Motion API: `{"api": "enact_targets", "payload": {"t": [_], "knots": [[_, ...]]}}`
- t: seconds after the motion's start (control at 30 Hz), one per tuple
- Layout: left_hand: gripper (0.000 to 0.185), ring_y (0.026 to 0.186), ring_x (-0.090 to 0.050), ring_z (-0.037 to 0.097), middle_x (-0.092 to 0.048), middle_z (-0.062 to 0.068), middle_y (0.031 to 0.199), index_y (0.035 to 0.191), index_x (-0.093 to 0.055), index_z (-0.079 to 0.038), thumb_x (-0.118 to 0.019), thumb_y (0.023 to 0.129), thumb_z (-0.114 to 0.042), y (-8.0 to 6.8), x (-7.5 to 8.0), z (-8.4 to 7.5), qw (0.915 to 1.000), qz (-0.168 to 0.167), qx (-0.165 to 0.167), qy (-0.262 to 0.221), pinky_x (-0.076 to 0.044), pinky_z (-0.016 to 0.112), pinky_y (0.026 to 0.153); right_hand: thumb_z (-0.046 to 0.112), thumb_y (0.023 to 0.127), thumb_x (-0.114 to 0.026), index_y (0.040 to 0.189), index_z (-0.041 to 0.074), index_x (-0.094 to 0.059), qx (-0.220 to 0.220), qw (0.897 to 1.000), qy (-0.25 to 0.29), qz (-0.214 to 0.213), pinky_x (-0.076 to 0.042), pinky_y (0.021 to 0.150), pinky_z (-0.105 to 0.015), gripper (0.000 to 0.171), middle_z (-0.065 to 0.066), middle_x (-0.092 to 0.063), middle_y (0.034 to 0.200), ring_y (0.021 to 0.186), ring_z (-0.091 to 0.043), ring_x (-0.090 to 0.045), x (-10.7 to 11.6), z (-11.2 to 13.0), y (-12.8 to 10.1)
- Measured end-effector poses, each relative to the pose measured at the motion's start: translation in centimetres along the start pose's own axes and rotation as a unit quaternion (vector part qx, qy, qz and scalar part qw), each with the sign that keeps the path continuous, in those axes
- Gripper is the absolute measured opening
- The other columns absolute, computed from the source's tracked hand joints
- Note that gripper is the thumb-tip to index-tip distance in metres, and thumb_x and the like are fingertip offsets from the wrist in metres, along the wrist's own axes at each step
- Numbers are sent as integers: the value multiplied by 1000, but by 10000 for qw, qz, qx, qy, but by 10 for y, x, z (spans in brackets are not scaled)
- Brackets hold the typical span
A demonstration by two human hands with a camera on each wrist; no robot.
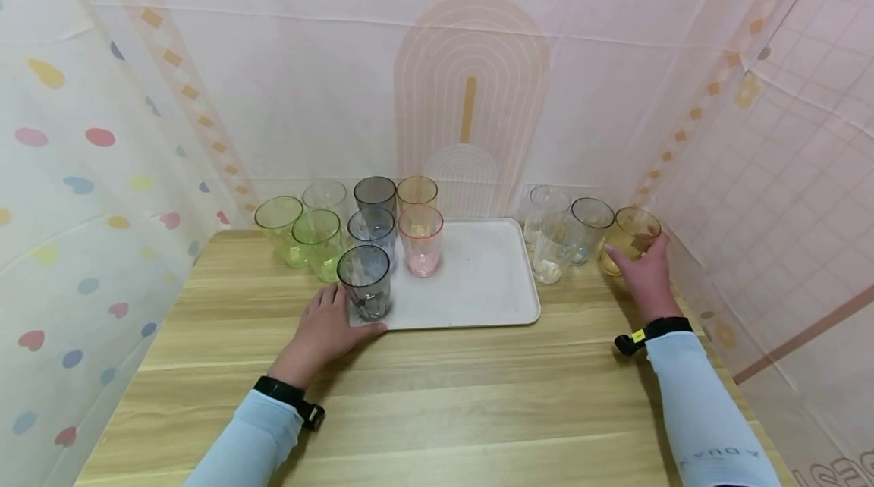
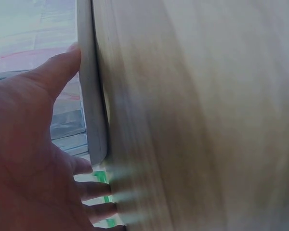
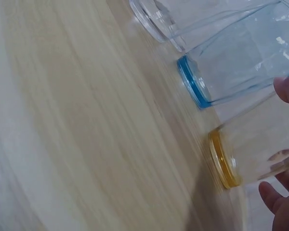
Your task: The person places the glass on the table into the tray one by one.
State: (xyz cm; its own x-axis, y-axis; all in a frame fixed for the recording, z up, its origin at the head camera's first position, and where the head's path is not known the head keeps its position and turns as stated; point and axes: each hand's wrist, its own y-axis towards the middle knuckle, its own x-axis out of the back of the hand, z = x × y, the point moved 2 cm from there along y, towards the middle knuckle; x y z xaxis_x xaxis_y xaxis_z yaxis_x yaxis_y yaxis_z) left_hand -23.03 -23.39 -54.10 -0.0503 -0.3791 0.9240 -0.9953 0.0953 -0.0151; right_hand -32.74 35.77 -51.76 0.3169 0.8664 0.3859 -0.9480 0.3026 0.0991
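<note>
- Head view: our right hand (image 1: 645,274) curls around the yellow cup (image 1: 630,239) near the table's (image 1: 478,388) right edge, beside the blue-tinted cup (image 1: 589,229).
- Our left hand (image 1: 328,328), fingers spread and relaxed, touches the grey cup (image 1: 365,282) at the tray's (image 1: 492,297) front-left corner.

A light wooden table (image 1: 437,403) is observed. A white tray (image 1: 492,282) is placed at the middle of its far edge. Green and clear cups (image 1: 300,233) are stood at the far left corner; clear, grey-blue and amber cups (image 1: 587,237) at the far right corner.
</note>
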Motion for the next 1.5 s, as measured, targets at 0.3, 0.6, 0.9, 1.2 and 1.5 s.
{"api": "enact_targets", "payload": {"t": [0.3, 0.6, 0.9, 1.2, 1.5], "knots": [[133, 154, -30, 62, -35, 41, 165, 164, -29, 17, -74, 88, -82, -4, 4, -7, 9998, 152, 118, 16, -27, 74, 127, 38, 100, -84, 164, 13, -17, 14, 9999, 41, -161, -44, 109, -44, 96, -21, -40, 156, 142, -35, -43, -3, 2, -5], [136, 154, -28, 62, -33, 41, 166, 165, -25, 17, -71, 88, -85, 3, -3, 2, 9999, 106, 27, 18, -25, 74, 127, 35, 101, -84, 163, 13, -20, 237, 9997, 46, 22, -44, 92, -24, 92, -12, -43, 155, 131, -23, -44, -2, 10, -42], [134, 154, -28, 62, -34, 41, 166, 165, -26, 16, -72, 88, -84, 2, -3, 2, 9999, 98, 34, -33, -25, 75, 127, 14, 98, -86, 162, 5, -25, 590, 9967, 326, 456, -44, 101, -21, 89, -16, -50, 154, 133, -20, -49, -27, 35, -92], [132, 155, -27, 63, -32, 42, 167, 165, -24, 17, -74, 90, -79, -3, 3, -5, 9997, 187, 141, 17, -24, 76, 127, 5, 92, -90, 159, 2, -30, 938, 9842, 822, 1253, -34, 119, -42, 90, -21, -55, 149, 140, -30, -51, -83, 48, -121], [132, 153, -30, 63, -35, 42, 165, 163, -30, 17, -76, 88, -81, -7, 10, -11, 9998, 117, 127, -36, -28, 76, 125, 6, 91, -92, 160, 5, -32, 1410, 9656, 953, 1964, -38, 118, -54, 91, -22, -53, 151, 142, -39, -54, -150, 80, -130]]}}
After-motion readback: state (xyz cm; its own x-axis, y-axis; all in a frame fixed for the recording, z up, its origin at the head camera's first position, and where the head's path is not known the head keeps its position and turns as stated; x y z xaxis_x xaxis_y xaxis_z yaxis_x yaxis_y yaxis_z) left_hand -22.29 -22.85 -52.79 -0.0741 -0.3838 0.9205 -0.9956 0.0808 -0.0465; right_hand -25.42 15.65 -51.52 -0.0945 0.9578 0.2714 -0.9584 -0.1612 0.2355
